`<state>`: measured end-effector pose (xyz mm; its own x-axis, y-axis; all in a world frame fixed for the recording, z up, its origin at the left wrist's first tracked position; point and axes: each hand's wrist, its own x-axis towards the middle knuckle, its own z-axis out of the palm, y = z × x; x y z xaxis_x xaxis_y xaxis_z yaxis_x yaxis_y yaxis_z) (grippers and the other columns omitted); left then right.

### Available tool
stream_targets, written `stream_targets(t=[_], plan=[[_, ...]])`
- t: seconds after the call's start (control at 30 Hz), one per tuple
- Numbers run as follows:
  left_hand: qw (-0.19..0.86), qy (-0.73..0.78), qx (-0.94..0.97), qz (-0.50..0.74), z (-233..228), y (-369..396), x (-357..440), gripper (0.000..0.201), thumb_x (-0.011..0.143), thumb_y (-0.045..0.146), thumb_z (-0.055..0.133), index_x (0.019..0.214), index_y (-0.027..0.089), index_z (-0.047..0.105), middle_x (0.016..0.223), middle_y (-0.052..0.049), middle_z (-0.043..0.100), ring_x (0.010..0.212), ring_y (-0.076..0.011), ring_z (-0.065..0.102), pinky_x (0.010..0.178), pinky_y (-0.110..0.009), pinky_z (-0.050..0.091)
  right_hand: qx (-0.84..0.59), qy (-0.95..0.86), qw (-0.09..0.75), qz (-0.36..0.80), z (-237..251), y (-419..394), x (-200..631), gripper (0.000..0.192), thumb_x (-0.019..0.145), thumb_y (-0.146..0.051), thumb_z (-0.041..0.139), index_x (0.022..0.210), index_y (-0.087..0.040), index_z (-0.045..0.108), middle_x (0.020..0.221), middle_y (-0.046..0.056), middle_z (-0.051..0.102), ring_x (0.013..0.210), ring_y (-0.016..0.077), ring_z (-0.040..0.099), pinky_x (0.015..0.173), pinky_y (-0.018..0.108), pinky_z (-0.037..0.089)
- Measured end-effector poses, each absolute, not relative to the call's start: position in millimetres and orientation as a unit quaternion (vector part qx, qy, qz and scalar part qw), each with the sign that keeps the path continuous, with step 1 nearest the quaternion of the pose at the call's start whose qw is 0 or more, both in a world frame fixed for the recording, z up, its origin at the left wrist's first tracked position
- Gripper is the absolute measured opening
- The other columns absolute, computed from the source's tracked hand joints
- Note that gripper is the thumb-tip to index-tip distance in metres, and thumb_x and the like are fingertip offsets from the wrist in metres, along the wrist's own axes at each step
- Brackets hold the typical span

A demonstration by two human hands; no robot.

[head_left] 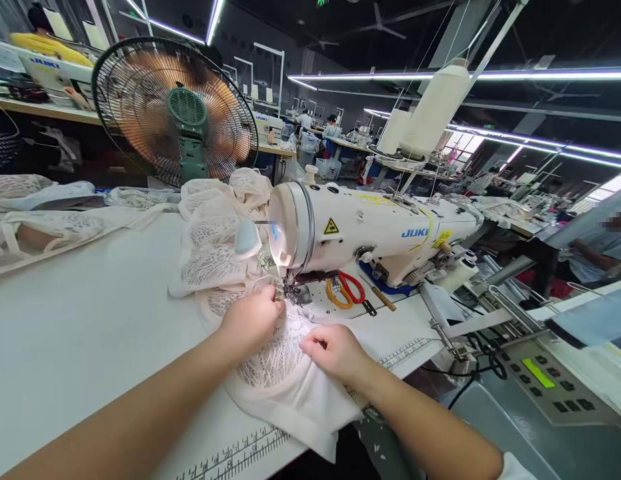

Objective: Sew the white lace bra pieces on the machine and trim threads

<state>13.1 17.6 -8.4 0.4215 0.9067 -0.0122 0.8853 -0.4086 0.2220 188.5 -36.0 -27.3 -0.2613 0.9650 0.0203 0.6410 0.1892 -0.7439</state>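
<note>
The left hand (253,319) lies on the lace fabric (270,360), with its fingers curled together and pinching the cloth just in front of the presser foot (293,291) of the sewing machine (370,230). The right hand (335,351) rests a little behind and to the right of the left one; its fingers are bent and press the same fabric flat on the white table (80,313). Whether it pinches the cloth or only presses it, I cannot tell.

The lace fabric runs from under both hands forward to the needle area, and its plain lower part hangs over the table edge below the right hand. Beyond the left hand, more lace is piled up (215,227) beside the machine head. To the right of the right hand, past the presser foot, scissors with orange and red handles (344,290) lie under the machine arm. Far ahead of the left hand stands a fan (175,110). A control panel (545,380) is well to the right of the right hand.
</note>
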Motion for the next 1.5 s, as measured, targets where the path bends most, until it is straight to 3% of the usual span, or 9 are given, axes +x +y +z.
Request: stream_targets(t=[0.2,0.47,0.9,1.2,1.33,1.5], plan=[[0.024,0.527,0.849,-0.006,-4,18,16,0.039,0.086,0.021,0.027,0.103,0.017,0.062,0.086,-0.011,0.054,0.069,-0.0244,0.055,0.051,-0.031,0.037,-0.555,-0.729,0.252,0.313,-29,-29,190,0.023,0.075,-0.027,0.052,0.054,-0.017,0.053,0.055,-0.002,0.052,0.058,0.0123,0.047,0.054,0.022,0.030],[0.010,0.527,0.849,-0.019,-5,21,19,0.046,0.087,0.024,0.021,0.099,0.016,0.065,0.084,-0.012,0.054,0.069,-0.0274,0.058,0.048,-0.033,0.037,-0.559,-0.732,0.240,0.308,-27,-25,190,0.021,0.076,-0.027,0.052,0.058,-0.017,0.058,0.061,0.000,0.058,0.060,0.0130,0.050,0.054,0.022,0.032],[0.022,0.545,0.838,-0.019,1,30,5,0.040,0.082,0.013,0.033,0.107,0.021,0.064,0.085,-0.011,0.055,0.074,-0.0273,0.058,0.052,-0.031,0.039,-0.518,-0.773,0.205,0.304,-17,-24,190,0.014,0.079,-0.018,0.051,0.074,-0.018,0.064,0.074,0.001,0.064,0.071,0.0136,0.055,0.061,0.022,0.036],[0.038,0.545,0.838,-0.006,12,30,-2,0.045,0.080,0.008,0.032,0.107,0.027,0.063,0.091,-0.006,0.057,0.079,-0.0216,0.059,0.052,-0.025,0.038,-0.448,-0.888,0.055,0.084,-17,-44,203,0.022,0.085,-0.024,0.044,0.101,-0.022,0.060,0.074,0.002,0.059,0.067,0.0150,0.048,0.051,0.025,0.022],[0.020,0.528,0.849,-0.014,17,29,-2,0.042,0.083,0.011,0.029,0.100,0.024,0.065,0.108,-0.008,0.056,0.092,-0.0239,0.058,0.064,-0.030,0.045,-0.464,-0.885,0.021,0.032,-18,-39,203,0.022,0.085,-0.024,0.044,0.101,-0.022,0.059,0.070,0.002,0.057,0.062,0.0147,0.045,0.048,0.027,0.015],[-0.021,0.502,0.862,-0.062,33,6,6,0.035,0.084,0.028,0.038,0.084,0.012,0.069,0.109,-0.018,0.056,0.099,-0.0342,0.052,0.073,-0.045,0.046,-0.470,-0.882,0.020,0.027,-12,-28,202,0.020,0.086,-0.028,0.043,0.096,-0.023,0.060,0.071,0.002,0.055,0.059,0.0138,0.043,0.047,0.026,0.014]])
